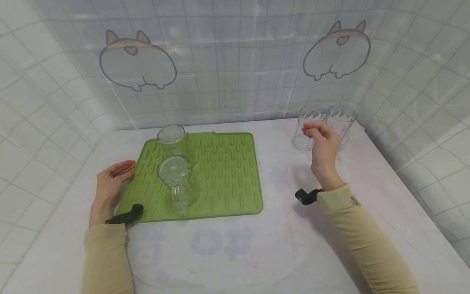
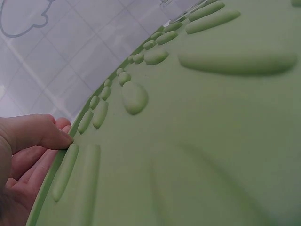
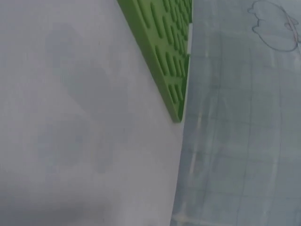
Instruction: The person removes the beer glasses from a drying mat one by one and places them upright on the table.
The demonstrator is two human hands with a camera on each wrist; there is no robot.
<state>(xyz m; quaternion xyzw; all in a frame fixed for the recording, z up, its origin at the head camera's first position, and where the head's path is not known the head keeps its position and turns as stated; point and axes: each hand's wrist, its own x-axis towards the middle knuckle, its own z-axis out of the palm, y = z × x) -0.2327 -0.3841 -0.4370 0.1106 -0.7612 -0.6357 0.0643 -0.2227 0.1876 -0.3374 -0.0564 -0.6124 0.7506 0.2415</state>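
Note:
Two clear glass mugs stand on the left half of a green ridged mat [image 1: 227,175], the front mug [image 1: 187,190] with its handle toward me and the rear mug [image 1: 172,136] close behind; both appear upside down. At the mat's left edge is my left hand [image 1: 114,179]; in the left wrist view its thumb [image 2: 51,136] touches the mat's rim, fingers lying beyond it. My right hand [image 1: 324,149], fingers loosely bent, is raised in front of two clear glasses at the back right, the left glass [image 1: 302,132] and the right glass [image 1: 346,120]. No grip on either shows.
A white cloth [image 1: 279,253] covers the table. Grid-patterned sheeting [image 1: 235,61] with animal drawings rises behind and at both sides. Small dark cameras sit at the left wrist [image 1: 126,215] and right wrist [image 1: 306,197].

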